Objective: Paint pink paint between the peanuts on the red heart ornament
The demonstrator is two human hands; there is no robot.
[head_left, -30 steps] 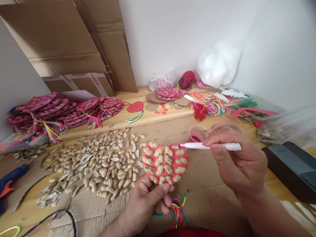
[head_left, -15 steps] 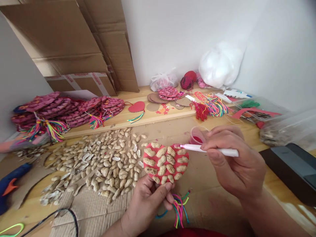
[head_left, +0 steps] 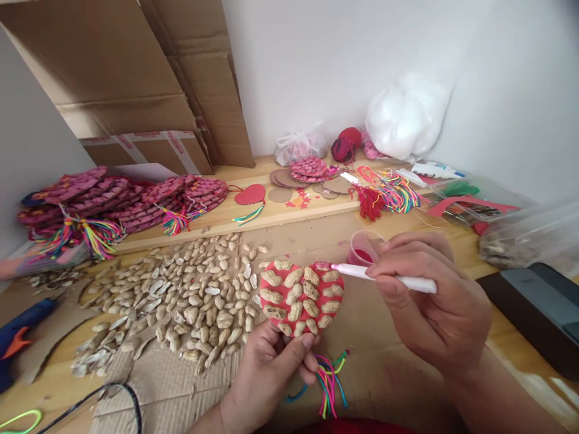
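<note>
Pinched at its lower point by my left hand (head_left: 275, 361) is a red heart (head_left: 302, 283) covered with rows of peanut shells. Colourful cords (head_left: 329, 383) hang below it. My right hand (head_left: 429, 301) grips a white paintbrush (head_left: 384, 276), whose pink tip touches the peanut shell at the heart's upper right lobe. That shell (head_left: 322, 265) is coloured pink; the others on the heart are plain tan. Just behind the brush stands a clear plastic cup (head_left: 365, 246) with red paint in it, partly hidden by my right fingers.
Loose peanut shells (head_left: 194, 301) are spread over cardboard on the left. Stacks of pink decorated pieces (head_left: 108, 199) lie behind them. A plain red heart (head_left: 250, 194), coloured tassels (head_left: 393, 191) and yarn (head_left: 346, 144) sit along the back. A dark device (head_left: 538, 313) lies at right.
The heart has shifted very slightly left, and the shell under the brush tip shows more pink. Both hands keep the same grip.
</note>
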